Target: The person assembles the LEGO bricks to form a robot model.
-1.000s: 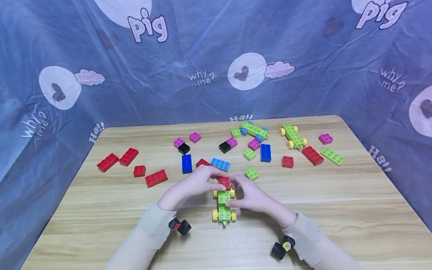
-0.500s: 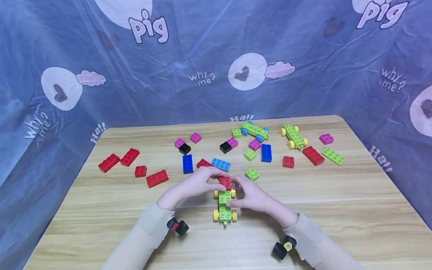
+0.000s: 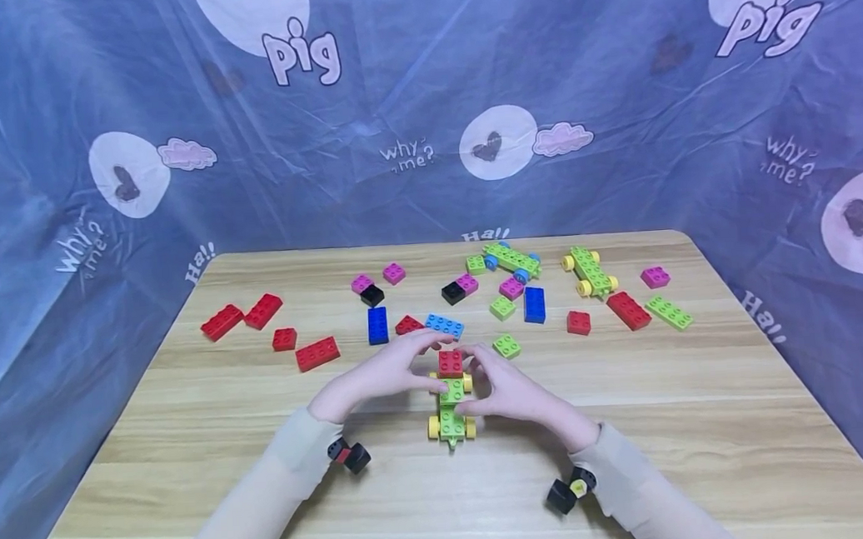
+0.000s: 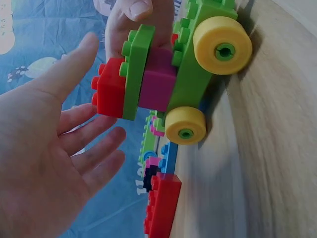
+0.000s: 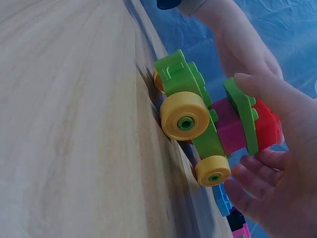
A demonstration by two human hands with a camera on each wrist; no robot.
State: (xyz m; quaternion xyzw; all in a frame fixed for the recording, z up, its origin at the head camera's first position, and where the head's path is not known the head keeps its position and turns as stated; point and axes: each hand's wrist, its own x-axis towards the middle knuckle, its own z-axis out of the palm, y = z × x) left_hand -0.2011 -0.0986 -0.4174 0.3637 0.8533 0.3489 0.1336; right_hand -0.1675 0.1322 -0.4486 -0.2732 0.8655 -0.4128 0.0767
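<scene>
A blue printed cloth point(image 3: 245, 182) hangs behind and around a wood-grain worktop point(image 3: 182, 462). Near the middle stands a green wheeled base point(image 3: 452, 425) with yellow wheels, its long side running near to far; on it sit a magenta brick point(image 4: 158, 79), a green plate point(image 3: 453, 393) above that, and a red brick point(image 3: 450, 363) on the plate's far end. The left hand point(image 3: 386, 369) lies to the left of this stack, its grip wide, thumb apart from the red brick. The right hand point(image 3: 517, 389) curves along the right, its grip also wide; whether its thumb touches the plate I cannot tell. Farther off, a light blue brick point(image 3: 445, 326) lies beyond the hands, and two more wheeled chassis, one blue-wheeled point(image 3: 513, 262) and one yellow-wheeled point(image 3: 589, 273), stand far right.
</scene>
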